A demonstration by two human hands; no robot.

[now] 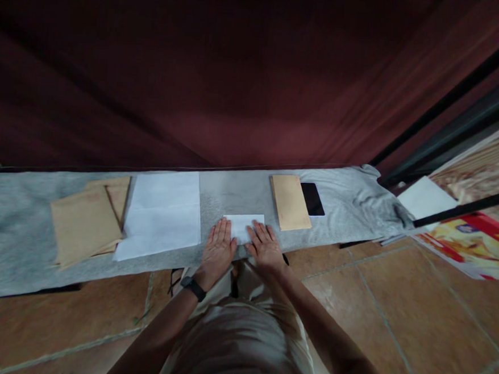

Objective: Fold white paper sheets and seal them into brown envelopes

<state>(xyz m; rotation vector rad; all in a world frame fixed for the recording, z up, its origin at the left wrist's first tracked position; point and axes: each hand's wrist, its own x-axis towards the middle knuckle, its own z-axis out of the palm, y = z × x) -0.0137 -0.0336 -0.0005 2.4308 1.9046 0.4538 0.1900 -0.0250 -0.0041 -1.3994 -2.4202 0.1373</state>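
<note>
Fingers (223, 231) of the left hand (217, 252) laid flat and close together, tips resting on the near left edge of the folded white paper (244, 225); fingers of the right hand (266, 246) likewise flat, slightly fanned, pressing the paper's near right corner — nothing pinched, both palms down. Paper directly ahead of both hands, between the fingertips and beyond them, long axis running left to right along the desk (232, 194), roughly parallel to its front edge; both hands about equally near, one to each end. Small, plain white, rectangular, apparently folded down to a compact slip, upper edge crisp, lying flat on the grey cloth (351, 200) covering the desk. To the left, just beside, a larger sheet of white paper (162, 215) with fold lines, and further left a loose pile of brown envelopes (87, 221). To the right, near, another brown envelope (290, 202) with a dark phone (312, 199) touching its far side. Black watch (193, 288) on the left wrist — tiled floor (394, 311) below
</note>
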